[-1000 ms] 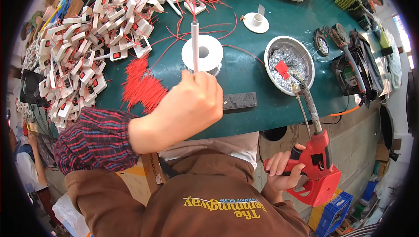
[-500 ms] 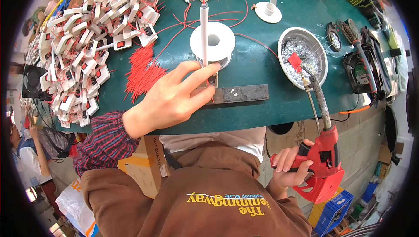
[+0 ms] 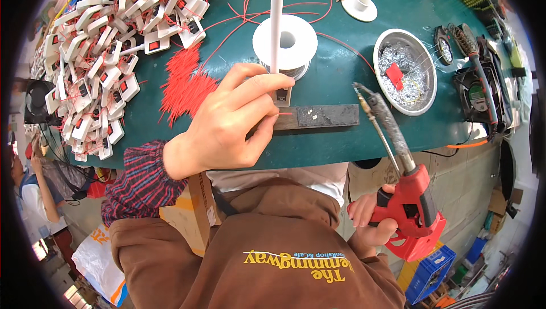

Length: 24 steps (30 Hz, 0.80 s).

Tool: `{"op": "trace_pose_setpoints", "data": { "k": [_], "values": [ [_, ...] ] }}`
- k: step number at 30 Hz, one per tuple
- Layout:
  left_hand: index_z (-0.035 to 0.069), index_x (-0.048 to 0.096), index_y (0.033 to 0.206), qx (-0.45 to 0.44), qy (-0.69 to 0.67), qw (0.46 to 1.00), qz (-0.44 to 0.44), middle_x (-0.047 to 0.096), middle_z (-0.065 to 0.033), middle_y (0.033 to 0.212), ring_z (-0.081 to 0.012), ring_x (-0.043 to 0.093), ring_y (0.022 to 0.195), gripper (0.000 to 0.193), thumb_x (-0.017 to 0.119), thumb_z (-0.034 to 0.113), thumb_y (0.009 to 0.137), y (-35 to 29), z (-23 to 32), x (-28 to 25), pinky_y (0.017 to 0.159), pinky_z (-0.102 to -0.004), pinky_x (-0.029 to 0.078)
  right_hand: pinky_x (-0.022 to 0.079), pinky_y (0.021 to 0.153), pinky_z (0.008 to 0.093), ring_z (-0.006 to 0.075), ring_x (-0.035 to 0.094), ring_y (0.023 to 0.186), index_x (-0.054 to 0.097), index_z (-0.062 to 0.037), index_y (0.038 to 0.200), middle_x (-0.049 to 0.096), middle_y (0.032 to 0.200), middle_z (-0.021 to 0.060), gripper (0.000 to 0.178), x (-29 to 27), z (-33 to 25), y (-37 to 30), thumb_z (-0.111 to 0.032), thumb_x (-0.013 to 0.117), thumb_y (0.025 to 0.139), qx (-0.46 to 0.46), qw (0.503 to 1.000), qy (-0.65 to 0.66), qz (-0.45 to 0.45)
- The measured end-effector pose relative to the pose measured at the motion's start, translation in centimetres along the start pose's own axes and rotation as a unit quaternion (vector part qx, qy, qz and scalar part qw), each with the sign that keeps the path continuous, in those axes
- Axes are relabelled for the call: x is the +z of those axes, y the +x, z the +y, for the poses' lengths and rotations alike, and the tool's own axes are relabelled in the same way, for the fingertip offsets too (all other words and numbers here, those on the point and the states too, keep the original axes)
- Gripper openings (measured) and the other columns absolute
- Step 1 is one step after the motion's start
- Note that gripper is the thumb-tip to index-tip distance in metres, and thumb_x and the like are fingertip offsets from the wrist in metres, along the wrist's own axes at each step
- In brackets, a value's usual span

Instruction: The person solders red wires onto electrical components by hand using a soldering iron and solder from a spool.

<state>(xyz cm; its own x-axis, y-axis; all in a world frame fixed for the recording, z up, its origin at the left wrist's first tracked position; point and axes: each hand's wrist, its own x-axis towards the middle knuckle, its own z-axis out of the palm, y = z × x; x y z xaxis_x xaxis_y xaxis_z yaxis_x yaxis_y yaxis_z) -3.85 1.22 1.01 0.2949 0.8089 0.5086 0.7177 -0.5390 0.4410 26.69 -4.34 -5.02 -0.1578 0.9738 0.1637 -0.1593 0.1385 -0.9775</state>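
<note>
My left hand (image 3: pixel 227 118) is closed in a pinch on a short red wire (image 3: pixel 286 114), whose end sticks out over a dark block (image 3: pixel 327 116). Its index finger rests against a white plastic housing (image 3: pixel 282 98) with a long white tube (image 3: pixel 276 30) pointing away from me; the hand partly hides the housing. In my right hand (image 3: pixel 372 215) is a red soldering gun (image 3: pixel 418 201), its tip over the table between the block and a metal bowl (image 3: pixel 433 81). Behind the tube stands a white spool (image 3: pixel 304 36) of solder wire.
Cut red wires (image 3: pixel 185 84) lie left of my left hand, beside a large heap of white switch housings (image 3: pixel 102 53). The bowl holds silvery scraps and a red piece (image 3: pixel 393 74). A small fan (image 3: pixel 475 95) sits at the right edge, and a white spool end (image 3: pixel 359 6) lies farther back.
The soldering gun's tip has come out of the bowl and moved left toward the block. The red wire end in my left hand now points right over the block, where before it hung toward me.
</note>
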Motion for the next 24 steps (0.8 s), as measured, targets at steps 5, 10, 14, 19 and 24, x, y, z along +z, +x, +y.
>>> {"op": "trace_pose_setpoints", "data": {
  "k": [5, 10, 14, 19, 24],
  "values": [
    [-0.002, 0.055, 0.072, 0.010, 0.038, 0.999, 0.014, 0.062, -0.0121, 0.105, -0.0314, 0.057, 0.088, 0.018, 0.062, -0.011, 0.058, 0.0, -0.4, 0.1, 0.073, -0.0366, 0.048, 0.038, 0.038, 0.0260, 0.0120, 0.041, 0.037, 0.037, 0.0026, 0.120, 0.042, 0.046, -0.0009, 0.080, -0.7, 0.0, -0.3, -0.064, 0.055, 0.080, 0.036, 0.999, -0.028, -0.019],
    [-0.004, 0.054, 0.072, 0.004, 0.039, 0.999, -0.011, 0.061, -0.0117, 0.104, -0.0306, 0.057, 0.085, 0.018, 0.061, -0.012, 0.057, 0.3, -0.3, 0.1, 0.071, -0.0362, 0.049, 0.038, 0.041, 0.0269, 0.0127, 0.042, 0.038, 0.039, 0.0017, 0.118, 0.042, 0.047, -0.0014, 0.085, 0.9, -1.2, 0.4, -0.068, 0.059, 0.074, 0.118, 0.992, 0.031, -0.045],
    [-0.005, 0.055, 0.074, -0.002, 0.045, 0.998, -0.039, 0.061, -0.0116, 0.104, -0.0306, 0.057, 0.083, 0.019, 0.061, -0.011, 0.057, 0.3, -0.3, -0.3, 0.070, -0.0366, 0.050, 0.038, 0.043, 0.0278, 0.0133, 0.043, 0.039, 0.041, 0.0011, 0.116, 0.042, 0.047, -0.0016, 0.086, 0.9, -1.3, 0.4, -0.070, 0.061, 0.071, 0.174, 0.983, 0.030, -0.054],
    [-0.006, 0.056, 0.076, 0.008, 0.042, 0.998, -0.044, 0.060, -0.0119, 0.105, -0.0320, 0.056, 0.085, 0.021, 0.060, -0.010, 0.056, 0.3, -0.5, -0.4, 0.071, -0.0363, 0.050, 0.039, 0.044, 0.0278, 0.0134, 0.043, 0.040, 0.044, 0.0003, 0.110, 0.043, 0.047, -0.0010, 0.083, 0.4, -1.4, 0.4, -0.070, 0.062, 0.069, 0.190, 0.979, -0.039, -0.059],
    [-0.007, 0.056, 0.074, 0.018, 0.047, 0.998, -0.047, 0.059, -0.0124, 0.105, -0.0331, 0.056, 0.086, 0.019, 0.060, -0.009, 0.055, 0.2, -0.6, -0.2, 0.070, -0.0366, 0.050, 0.039, 0.045, 0.0274, 0.0132, 0.043, 0.040, 0.048, -0.0005, 0.097, 0.045, 0.049, -0.0002, 0.076, -0.9, -0.5, 0.6, -0.069, 0.064, 0.069, 0.118, 0.972, -0.143, -0.143]
  ]
}}
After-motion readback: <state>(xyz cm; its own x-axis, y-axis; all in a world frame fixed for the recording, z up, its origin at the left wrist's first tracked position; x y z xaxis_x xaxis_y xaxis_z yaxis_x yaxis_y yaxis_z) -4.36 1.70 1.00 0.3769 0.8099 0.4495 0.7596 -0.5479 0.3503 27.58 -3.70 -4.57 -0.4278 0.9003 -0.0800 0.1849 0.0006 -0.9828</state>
